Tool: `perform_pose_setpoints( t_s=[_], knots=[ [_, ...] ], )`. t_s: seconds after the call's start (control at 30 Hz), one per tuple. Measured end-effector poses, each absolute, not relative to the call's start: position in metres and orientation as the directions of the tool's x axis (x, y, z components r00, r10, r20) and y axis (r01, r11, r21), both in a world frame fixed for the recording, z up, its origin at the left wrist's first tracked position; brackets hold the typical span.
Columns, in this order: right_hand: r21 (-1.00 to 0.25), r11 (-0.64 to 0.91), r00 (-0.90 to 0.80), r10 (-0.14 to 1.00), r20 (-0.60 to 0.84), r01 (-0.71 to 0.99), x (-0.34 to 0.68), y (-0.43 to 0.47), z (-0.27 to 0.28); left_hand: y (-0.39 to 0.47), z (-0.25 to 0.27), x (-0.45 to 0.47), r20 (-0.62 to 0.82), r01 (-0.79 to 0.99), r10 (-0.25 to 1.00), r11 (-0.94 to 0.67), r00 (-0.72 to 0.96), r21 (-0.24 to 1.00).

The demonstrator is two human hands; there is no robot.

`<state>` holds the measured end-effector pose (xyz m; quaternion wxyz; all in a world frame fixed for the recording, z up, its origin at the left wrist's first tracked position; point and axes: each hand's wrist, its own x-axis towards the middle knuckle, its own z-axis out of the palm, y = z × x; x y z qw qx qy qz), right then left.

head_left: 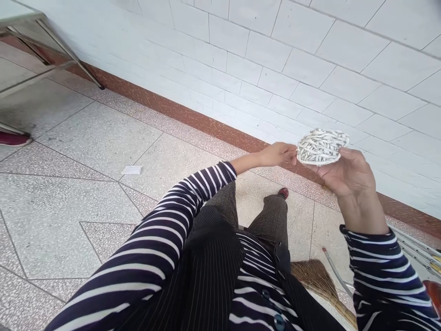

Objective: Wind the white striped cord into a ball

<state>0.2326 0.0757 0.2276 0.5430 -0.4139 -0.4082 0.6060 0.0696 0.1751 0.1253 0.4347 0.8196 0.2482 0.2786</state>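
Note:
An oval white pad [323, 146] that looks made of twisted cord, with grey showing between the strands, is held up in front of the tiled wall. My right hand [351, 174] holds it from below, with the thumb on its right edge and the fingers under it. At the pad's left edge, my left hand [280, 154] pinches with its fingers closed. Some of those fingertips are hidden behind the pad's rim.
A metal-legged table [57, 39] stands against the wall at the far left, with a red shoe [14, 139] near it. White paper [131, 169] lies on the floor. At lower right are a straw broom [315, 273], a thin metal tube [334, 269] and a metal frame [415, 248].

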Motion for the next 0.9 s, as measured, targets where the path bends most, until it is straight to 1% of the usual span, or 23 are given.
perform_pose_setpoints(
  t_s=[0.13,0.2,0.27,0.37,0.43,0.5,0.6,0.67,0.73,0.8,0.87,0.9],
  knots=[
    [-0.950,0.072,-0.072,0.992,0.099,-0.304,0.221,0.093,0.266,0.194,0.181,0.063,0.353,0.130,0.615,-0.601,0.705,0.788],
    [-0.951,0.119,-0.071,0.987,0.145,-0.285,0.216,0.097,0.275,0.198,0.199,0.058,0.387,0.123,0.620,-0.619,0.682,0.776],
    [-0.951,0.130,-0.075,0.985,0.157,-0.282,0.212,0.096,0.277,0.201,0.203,0.052,0.389,0.144,0.654,-0.608,0.648,0.781],
    [-0.947,0.100,-0.087,0.987,0.132,-0.304,0.208,0.091,0.274,0.207,0.185,0.042,0.343,0.195,0.689,-0.576,0.638,0.794],
    [-0.947,0.090,-0.085,0.989,0.122,-0.310,0.208,0.089,0.275,0.212,0.166,0.036,0.287,0.227,0.684,-0.557,0.671,0.799],
    [-0.944,0.108,-0.082,0.987,0.140,-0.311,0.209,0.090,0.281,0.219,0.152,0.033,0.258,0.241,0.675,-0.551,0.691,0.799],
    [-0.935,0.157,-0.079,0.978,0.192,-0.318,0.211,0.093,0.294,0.231,0.146,0.030,0.270,0.274,0.671,-0.588,0.690,0.761],
    [-0.929,0.184,-0.078,0.972,0.220,-0.321,0.209,0.093,0.301,0.240,0.145,0.026,0.257,0.359,0.705,-0.597,0.661,0.717],
    [-0.918,0.219,-0.087,0.961,0.261,-0.332,0.206,0.088,0.306,0.249,0.139,0.019,0.197,0.477,0.775,-0.546,0.601,0.689],
    [-0.897,0.266,-0.087,0.945,0.314,-0.352,0.206,0.078,0.310,0.256,0.122,0.009,0.109,0.572,0.829,-0.467,0.548,0.675],
    [-0.892,0.287,-0.034,0.947,0.318,-0.348,0.215,0.065,0.315,0.259,0.097,-0.005,0.017,0.643,0.863,-0.390,0.505,0.659],
    [-0.901,0.275,0.001,0.957,0.291,-0.336,0.222,0.058,0.318,0.259,0.083,-0.012,-0.023,0.674,0.876,-0.353,0.481,0.649]
  ],
)
